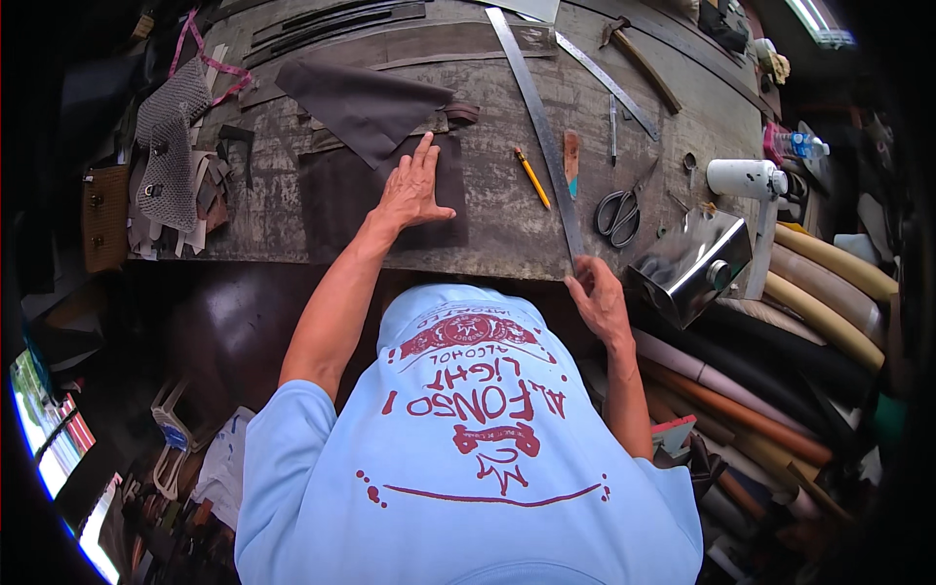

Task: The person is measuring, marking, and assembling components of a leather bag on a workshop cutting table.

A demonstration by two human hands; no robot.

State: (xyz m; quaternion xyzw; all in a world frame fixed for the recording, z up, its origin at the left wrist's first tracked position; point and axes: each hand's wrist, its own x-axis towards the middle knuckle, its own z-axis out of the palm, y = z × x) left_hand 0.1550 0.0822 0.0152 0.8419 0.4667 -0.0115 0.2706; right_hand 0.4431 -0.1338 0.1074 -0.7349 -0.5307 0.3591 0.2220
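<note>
My left hand lies flat with its fingers stretched out over a dark brown leather sheet at the table's near edge. Its fingertips reach the corner of a folded brown leather piece lying across that sheet. A small rolled strip sits just beyond the fingers. My right hand grips the near end of a long metal ruler, which slants away across the table to the far edge. Between the hands lies a yellow pencil. Black-handled scissors rest right of the ruler.
A shiny metal can and a white bottle stand at the right. Farther back are a hammer and a shorter ruler. Woven pieces and scraps pile at the left. Several material rolls fill the right side.
</note>
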